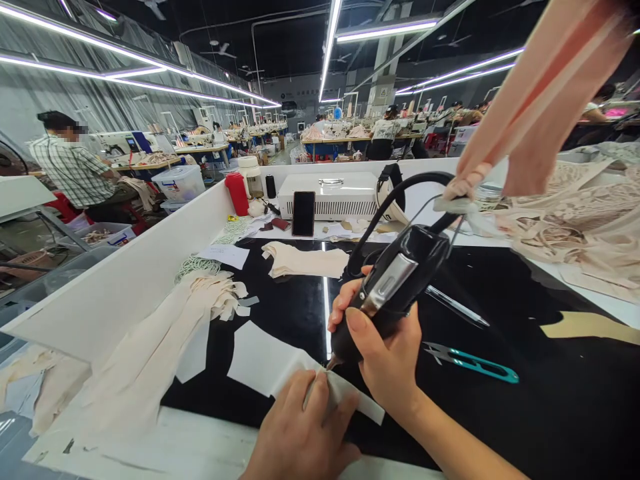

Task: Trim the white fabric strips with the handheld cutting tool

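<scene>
Tool [393, 283] gripped in right hand [390, 357], slanting down-left to piece [369, 403] under left hand [307, 423], by near edge of desk [210, 437]; left pinch unclear.

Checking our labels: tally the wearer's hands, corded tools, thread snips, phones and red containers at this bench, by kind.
Hands: 2, left hand and right hand
Corded tools: 1, black corded tool
Thread snips: 1, teal-handled snips
Phones: 1, upright phone
Red containers: 1, red container
Total: 6

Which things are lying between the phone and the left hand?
From the phone: cream fabric, black tabletop, then a white piece reaching the left hand, in the head view.
</scene>
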Available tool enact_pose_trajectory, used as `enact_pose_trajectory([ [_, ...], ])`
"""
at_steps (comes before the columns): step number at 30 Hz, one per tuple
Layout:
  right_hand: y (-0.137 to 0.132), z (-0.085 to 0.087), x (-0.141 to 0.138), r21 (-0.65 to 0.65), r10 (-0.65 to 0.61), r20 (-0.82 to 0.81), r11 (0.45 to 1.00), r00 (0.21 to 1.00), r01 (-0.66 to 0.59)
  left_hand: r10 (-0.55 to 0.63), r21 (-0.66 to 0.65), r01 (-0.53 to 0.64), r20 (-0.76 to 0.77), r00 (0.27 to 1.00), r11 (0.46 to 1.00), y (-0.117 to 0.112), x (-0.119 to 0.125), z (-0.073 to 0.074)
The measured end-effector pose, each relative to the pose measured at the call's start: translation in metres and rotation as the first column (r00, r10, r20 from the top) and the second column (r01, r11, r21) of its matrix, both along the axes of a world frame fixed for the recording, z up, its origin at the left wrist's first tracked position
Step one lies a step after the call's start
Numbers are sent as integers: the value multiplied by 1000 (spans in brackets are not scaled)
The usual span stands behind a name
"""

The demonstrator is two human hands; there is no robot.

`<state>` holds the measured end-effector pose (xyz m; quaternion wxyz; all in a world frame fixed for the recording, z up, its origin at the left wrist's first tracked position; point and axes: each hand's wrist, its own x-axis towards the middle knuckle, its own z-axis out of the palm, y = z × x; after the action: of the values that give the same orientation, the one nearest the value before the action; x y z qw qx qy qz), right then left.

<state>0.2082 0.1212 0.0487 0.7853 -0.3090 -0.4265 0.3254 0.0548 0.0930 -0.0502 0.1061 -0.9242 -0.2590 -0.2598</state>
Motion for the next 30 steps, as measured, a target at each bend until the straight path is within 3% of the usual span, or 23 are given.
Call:
enact_pose_trajectory([
  [5, 1, -1, 0, 2, -14, 16, 1000, 1000, 14, -9, 12, 9, 11, 1000, 1000, 1, 1, 5],
  [9, 1, -7, 1, -9, 6, 39, 1000, 999, -6, -58, -5, 58, 4, 998, 998, 4, -2, 20],
  [13, 2, -10, 3, -10, 30, 56, 1000, 998, -29, -95, -112, 94, -8, 995, 989, 7, -8, 38],
  [16, 3, -8, 3, -8, 2, 47, 1000, 999, -2, -108, -100, 108, 7, 994, 989, 8, -10, 45],
  [30, 2, -13, 5, -10, 27, 76, 1000, 997, -27, -111, -54, 109, -35, 993, 993, 12, -15, 24],
])
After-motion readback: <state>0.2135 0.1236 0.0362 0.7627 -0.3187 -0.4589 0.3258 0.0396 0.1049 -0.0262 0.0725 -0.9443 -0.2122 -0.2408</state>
